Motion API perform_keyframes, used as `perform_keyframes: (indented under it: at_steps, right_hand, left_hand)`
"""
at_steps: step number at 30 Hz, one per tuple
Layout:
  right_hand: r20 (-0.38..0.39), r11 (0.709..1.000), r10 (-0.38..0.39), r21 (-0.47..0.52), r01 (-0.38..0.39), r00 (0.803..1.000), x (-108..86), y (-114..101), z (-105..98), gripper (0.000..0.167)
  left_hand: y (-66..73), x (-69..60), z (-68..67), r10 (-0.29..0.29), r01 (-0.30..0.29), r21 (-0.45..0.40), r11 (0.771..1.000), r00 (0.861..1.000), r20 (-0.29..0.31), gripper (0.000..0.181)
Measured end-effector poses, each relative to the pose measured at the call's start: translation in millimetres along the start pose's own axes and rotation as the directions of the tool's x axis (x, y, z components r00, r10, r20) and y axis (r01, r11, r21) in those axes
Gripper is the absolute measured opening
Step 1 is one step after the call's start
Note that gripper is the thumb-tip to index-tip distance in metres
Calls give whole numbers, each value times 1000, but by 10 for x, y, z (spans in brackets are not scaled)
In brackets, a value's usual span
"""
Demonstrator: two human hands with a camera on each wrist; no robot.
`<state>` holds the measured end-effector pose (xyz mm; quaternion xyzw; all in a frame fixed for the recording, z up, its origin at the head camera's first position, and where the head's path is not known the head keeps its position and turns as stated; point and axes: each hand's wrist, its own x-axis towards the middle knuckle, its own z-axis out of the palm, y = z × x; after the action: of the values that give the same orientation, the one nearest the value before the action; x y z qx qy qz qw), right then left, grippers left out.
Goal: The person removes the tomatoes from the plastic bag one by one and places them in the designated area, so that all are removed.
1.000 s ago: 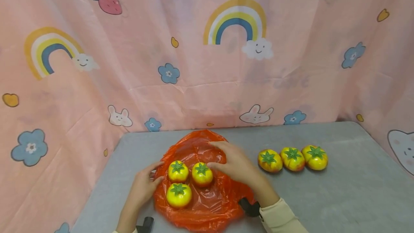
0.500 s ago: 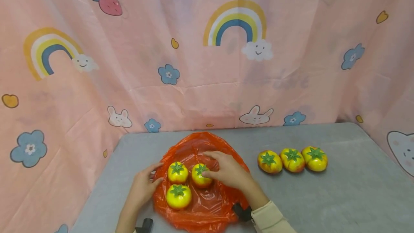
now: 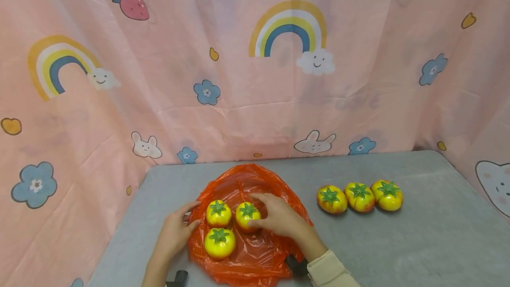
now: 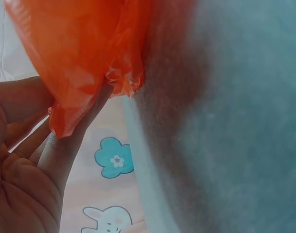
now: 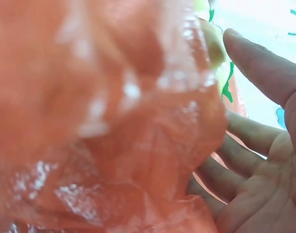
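My right hand [image 3: 278,216] has come in leftward, thumb and fingers apart about the nearest right fruit [image 3: 245,217] amid the bag [image 3: 255,254], so I judge it graspable; my left hand [image 3: 174,231] pinches the bag's left edge.

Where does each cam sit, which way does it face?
Head: on the head, forward and down at bag, fruits, table, cloth; left hand, right hand and forearms show.
Left wrist: on that wrist, toward the pinched bag, table and cloth; left hand at left edge.
Right wrist: on that wrist, toward the bag close up, part of one fruit beyond; right hand at right.
Head and left wrist share bag, table, cloth.
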<state>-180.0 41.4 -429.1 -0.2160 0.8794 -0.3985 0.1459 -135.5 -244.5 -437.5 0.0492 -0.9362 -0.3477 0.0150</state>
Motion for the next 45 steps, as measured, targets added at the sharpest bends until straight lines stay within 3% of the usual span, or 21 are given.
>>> perform_keyframes:
  at_steps: [12, 24, 34, 45]
  right_hand:
    - [28, 1000, 17, 11, -17, 999, 3, 36, 61, 75]
    - [46, 1000, 16, 18, -17, 999, 19, 29, 115, 78]
    - [31, 999, 9, 39, -10, 999, 21, 42, 138, 65]
    - [55, 999, 19, 29, -20, 998, 37, 37, 166, 72]
  left_hand:
    - [12, -12, -8, -35, 35, 1, 999, 999, 7, 50]
    - [29, -11, -16, -22, 22, 15, 1000, 1000, 1, 50]
    - [30, -6, -5, -38, 38, 31, 999, 999, 5, 51]
    - [12, 17, 19, -54, 53, 40, 998, 999, 9, 52]
